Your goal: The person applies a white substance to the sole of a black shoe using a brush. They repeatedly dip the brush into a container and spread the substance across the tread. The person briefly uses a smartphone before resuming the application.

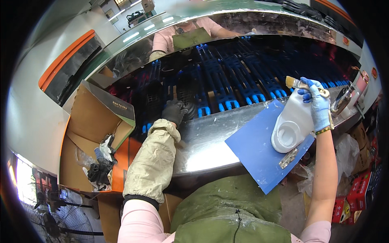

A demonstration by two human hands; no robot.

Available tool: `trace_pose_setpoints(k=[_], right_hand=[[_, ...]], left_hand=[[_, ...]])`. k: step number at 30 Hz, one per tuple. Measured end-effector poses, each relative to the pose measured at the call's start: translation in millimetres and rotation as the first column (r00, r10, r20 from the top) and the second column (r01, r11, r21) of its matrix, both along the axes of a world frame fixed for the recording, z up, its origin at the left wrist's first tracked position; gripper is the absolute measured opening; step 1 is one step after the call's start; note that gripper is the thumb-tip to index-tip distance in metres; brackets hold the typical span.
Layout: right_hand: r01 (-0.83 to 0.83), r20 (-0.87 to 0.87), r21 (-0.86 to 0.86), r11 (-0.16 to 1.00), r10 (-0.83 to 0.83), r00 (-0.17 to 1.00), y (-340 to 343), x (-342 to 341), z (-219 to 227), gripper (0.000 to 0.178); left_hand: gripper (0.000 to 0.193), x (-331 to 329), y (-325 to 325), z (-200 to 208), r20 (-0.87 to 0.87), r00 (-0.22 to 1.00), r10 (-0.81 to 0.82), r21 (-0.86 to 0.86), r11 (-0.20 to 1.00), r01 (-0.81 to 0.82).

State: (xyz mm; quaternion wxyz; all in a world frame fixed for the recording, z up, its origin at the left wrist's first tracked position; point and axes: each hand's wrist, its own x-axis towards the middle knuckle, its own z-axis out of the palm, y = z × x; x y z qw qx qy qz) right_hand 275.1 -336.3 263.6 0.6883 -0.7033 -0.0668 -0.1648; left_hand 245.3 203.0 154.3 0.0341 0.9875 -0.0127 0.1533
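Note:
My left hand [174, 112], in a black glove, reaches onto the dark conveyor bed with its fingers curled at the near end of a black shoe sole [187, 96]. Dark glove and dark sole blend, so the exact grip is hard to see. Another dark sole [152, 97] with a grid pattern lies to its left. In a light blue glove, my right hand [317, 100] holds a flat paintbrush [298, 83], its bristles pointing left. Below the brush a white plastic jug [298, 115] with an open cup-like front stands on a blue sheet [255, 148].
Blue-lit bars [231, 85] run across the conveyor behind a metal ledge [210, 137]. On the left, an open cardboard box [87, 121] holds used gloves [103, 162]. A glass bottle [342, 99] stands at far right. A metal clip-like piece [288, 158] lies on the sheet. A fan [56, 218] stands lower left.

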Motion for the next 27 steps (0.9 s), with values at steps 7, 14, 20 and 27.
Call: trace_pose_setpoints(k=[7, 14, 20, 27], right_hand=[[0.013, 0.026, -0.011, 1.0, -0.012, 1.0, -2.8, -0.8, -4.3, 0.026], [0.006, 0.011, 0.016, 1.0, -0.006, 1.0, 1.0, -7.2, 3.7, 0.025], [-0.018, 0.035, 0.054, 0.998, 0.016, 0.999, 10.7, -6.7, 2.8, 0.024], [-0.062, 0.128, 0.016, 0.998, 0.059, 0.99, -5.9, -0.9, -4.2, 0.027]], left_hand=[[0.029, 2.2, 89.7, -15.5, 0.112, 0.959, 0.261, -0.203, 0.951, -0.235], [0.029, 3.1, 133.6, -19.0, -0.052, 0.882, 0.468, -0.214, 0.857, -0.468], [0.029, -0.8, 127.3, 4.5, 0.373, 0.893, 0.254, -0.344, 0.931, -0.121], [0.017, -134.2, -73.1, 42.5, 0.315, 0.948, 0.048, -0.751, 0.623, 0.218]])
